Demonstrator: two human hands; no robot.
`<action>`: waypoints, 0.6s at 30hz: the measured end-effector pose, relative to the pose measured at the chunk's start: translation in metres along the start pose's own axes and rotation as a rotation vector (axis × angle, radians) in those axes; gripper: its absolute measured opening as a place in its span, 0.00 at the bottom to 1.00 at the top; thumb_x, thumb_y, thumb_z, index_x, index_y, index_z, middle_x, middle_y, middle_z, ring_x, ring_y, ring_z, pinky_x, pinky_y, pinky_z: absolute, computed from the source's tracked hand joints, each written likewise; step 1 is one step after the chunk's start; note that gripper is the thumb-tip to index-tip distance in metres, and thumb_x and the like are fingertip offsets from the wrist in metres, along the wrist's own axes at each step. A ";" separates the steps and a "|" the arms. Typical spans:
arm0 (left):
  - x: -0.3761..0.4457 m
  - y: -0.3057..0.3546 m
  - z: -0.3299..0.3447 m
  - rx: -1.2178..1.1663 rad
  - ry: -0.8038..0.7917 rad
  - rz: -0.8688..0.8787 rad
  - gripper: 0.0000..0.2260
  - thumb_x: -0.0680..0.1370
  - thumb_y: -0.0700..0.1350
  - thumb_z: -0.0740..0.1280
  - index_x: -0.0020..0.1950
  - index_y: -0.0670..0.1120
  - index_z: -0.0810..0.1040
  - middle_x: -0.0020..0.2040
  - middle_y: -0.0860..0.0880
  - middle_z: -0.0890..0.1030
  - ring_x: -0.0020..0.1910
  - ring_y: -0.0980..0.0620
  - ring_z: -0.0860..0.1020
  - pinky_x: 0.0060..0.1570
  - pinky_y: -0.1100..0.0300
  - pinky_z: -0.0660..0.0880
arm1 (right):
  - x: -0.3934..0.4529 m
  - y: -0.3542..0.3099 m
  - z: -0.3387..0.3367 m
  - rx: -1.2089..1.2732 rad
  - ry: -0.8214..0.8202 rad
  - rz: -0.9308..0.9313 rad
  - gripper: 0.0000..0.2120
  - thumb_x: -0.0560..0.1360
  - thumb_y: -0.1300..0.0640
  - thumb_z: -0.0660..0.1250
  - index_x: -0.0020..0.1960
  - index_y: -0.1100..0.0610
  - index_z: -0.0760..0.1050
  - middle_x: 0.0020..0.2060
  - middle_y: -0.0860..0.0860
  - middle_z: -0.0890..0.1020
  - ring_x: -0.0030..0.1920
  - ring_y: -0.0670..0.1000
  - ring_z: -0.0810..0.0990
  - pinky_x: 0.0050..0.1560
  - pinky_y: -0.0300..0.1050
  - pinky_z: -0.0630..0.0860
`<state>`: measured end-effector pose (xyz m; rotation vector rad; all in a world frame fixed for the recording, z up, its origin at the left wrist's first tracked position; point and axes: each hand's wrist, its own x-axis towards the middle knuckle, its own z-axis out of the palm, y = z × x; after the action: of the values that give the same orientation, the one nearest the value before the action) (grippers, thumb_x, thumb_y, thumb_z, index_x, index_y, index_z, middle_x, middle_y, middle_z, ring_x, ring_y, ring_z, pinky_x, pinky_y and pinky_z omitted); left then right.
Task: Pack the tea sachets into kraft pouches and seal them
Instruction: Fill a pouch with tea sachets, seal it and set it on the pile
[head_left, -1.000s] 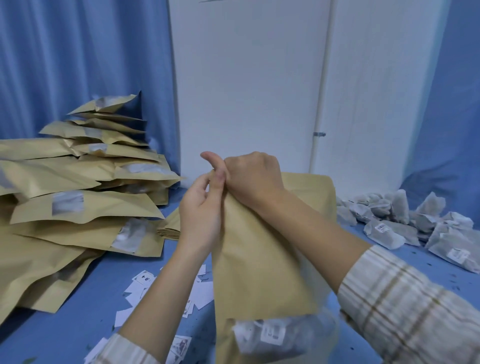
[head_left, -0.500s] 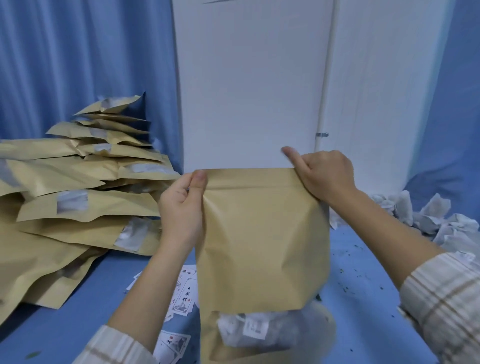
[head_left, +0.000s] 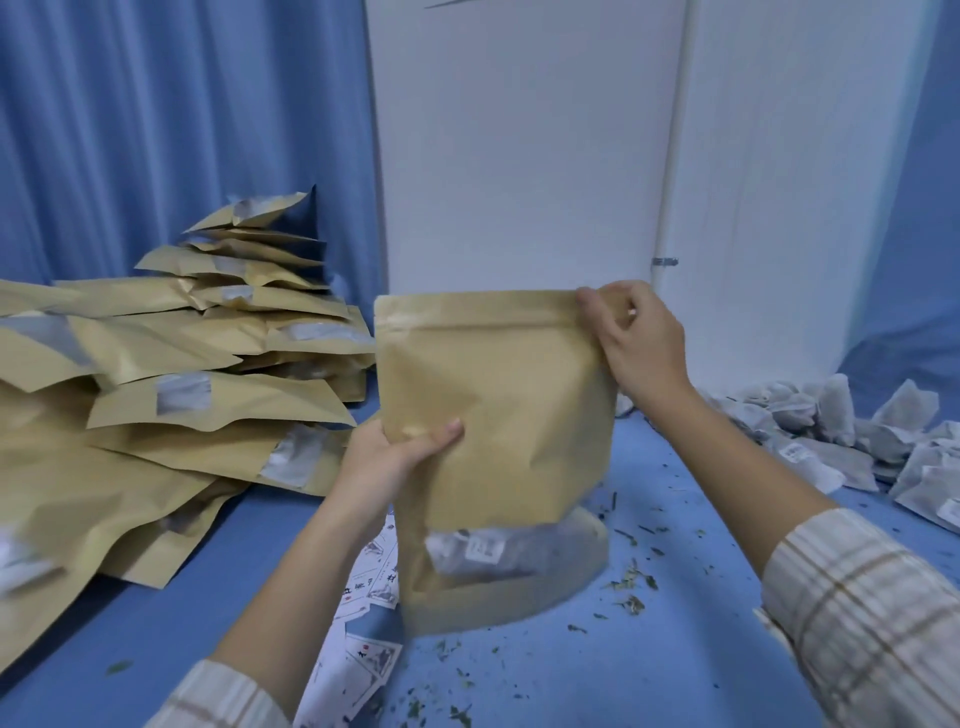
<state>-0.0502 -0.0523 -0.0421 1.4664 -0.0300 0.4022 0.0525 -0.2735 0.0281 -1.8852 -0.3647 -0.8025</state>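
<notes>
1. Kraft pouch (head_left: 493, 410), upright above the blue table (head_left: 649, 649); sachets visible through its lower window.
2. Right hand (head_left: 636, 345): fingers pinching the pouch's top right corner.
3. Left hand (head_left: 387, 457): fingers curled, gripping the pouch's left edge; stacked pouches (head_left: 171, 374) lie to the left.

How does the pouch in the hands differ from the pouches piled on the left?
The held pouch stands upright off the table; the piled pouches lie flat, overlapping.
The held pouch is gripped by the left hand at its side and pinched by the right hand at its top corner; the pile is untouched.
The held pouch's window shows sachets inside; the pile's contents cannot be told.
Both are kraft paper with a clear window.
</notes>
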 end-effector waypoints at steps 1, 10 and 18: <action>0.003 0.000 -0.002 -0.040 0.042 -0.004 0.23 0.56 0.52 0.78 0.46 0.44 0.83 0.44 0.47 0.85 0.42 0.51 0.84 0.41 0.59 0.78 | -0.006 0.004 -0.001 0.116 -0.094 0.101 0.21 0.69 0.38 0.67 0.55 0.50 0.71 0.43 0.38 0.76 0.43 0.37 0.76 0.41 0.26 0.67; 0.009 0.016 -0.017 -0.235 0.198 -0.059 0.17 0.65 0.51 0.76 0.49 0.44 0.81 0.43 0.48 0.85 0.42 0.51 0.84 0.33 0.61 0.79 | -0.058 0.044 -0.003 0.432 -0.725 0.304 0.22 0.64 0.38 0.70 0.50 0.52 0.82 0.45 0.49 0.84 0.40 0.47 0.82 0.40 0.35 0.75; -0.012 0.002 -0.076 -0.236 -0.210 -0.341 0.26 0.76 0.65 0.57 0.66 0.50 0.74 0.61 0.47 0.80 0.60 0.47 0.79 0.51 0.52 0.78 | -0.085 0.033 0.061 0.690 -0.543 0.496 0.15 0.62 0.43 0.73 0.42 0.53 0.82 0.36 0.52 0.80 0.31 0.49 0.76 0.31 0.38 0.72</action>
<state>-0.0789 0.0181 -0.0522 1.2449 0.0052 -0.0341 0.0312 -0.2250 -0.0679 -1.4023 -0.4129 0.1800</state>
